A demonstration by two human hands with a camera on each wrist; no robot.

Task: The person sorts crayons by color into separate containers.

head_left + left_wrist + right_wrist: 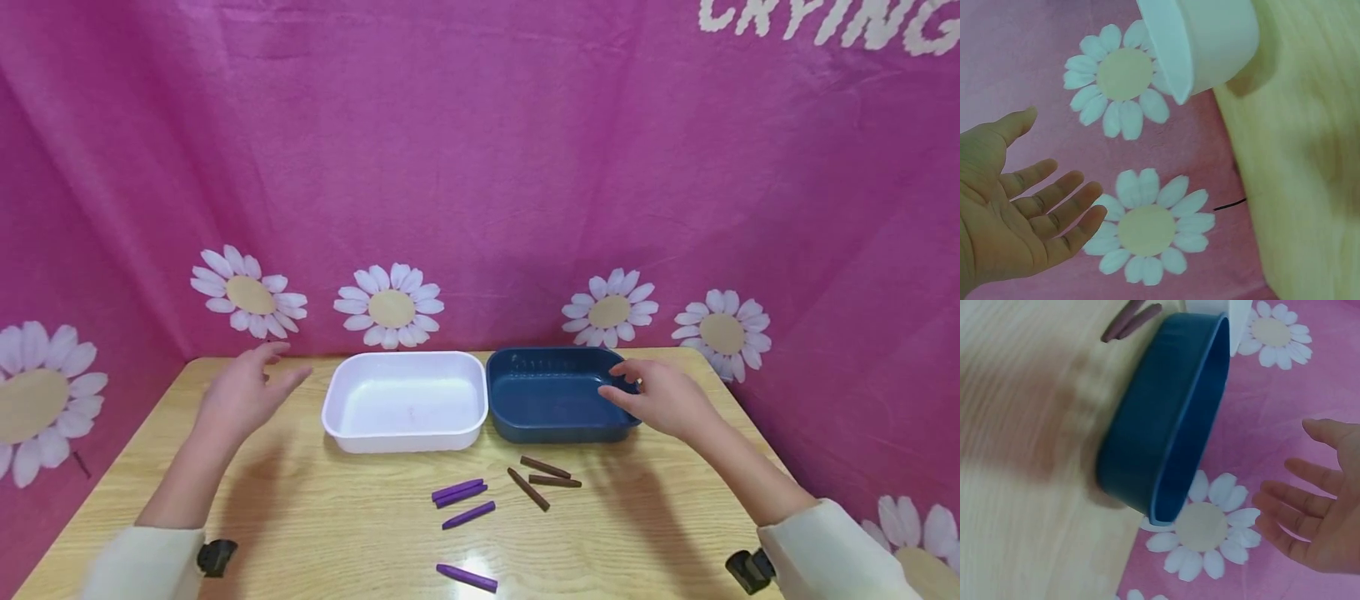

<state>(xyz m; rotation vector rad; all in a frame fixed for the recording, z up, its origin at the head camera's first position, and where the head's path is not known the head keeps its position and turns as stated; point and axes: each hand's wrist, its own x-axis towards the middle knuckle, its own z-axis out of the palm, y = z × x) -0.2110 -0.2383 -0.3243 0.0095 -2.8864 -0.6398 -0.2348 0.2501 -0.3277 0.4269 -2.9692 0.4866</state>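
Note:
My left hand (pixel 243 389) hovers to the left of a white tray (pixel 405 442), thumb and fingers spread and holding nothing. In the left wrist view the palm of that hand (pixel 1016 212) shows bare, apart from the tray's corner (pixel 1222 44). My right hand (pixel 663 397) is over the right end of a dark blue tray (pixel 562 434), fingers relaxed and nothing in them. The right wrist view has the hand (pixel 1322 500) beside the blue tray's rim (pixel 1175 431). Both trays stand side by side with bare floors.
Several purple crayons (pixel 468 515) lie in front of the trays, one purple crayon (pixel 467 577) nearer the front. Beside them are three brown crayons (pixel 528 489). The wooden table (pixel 337 533) meets a pink cloth (pixel 480 167) with daisies at the back and sides.

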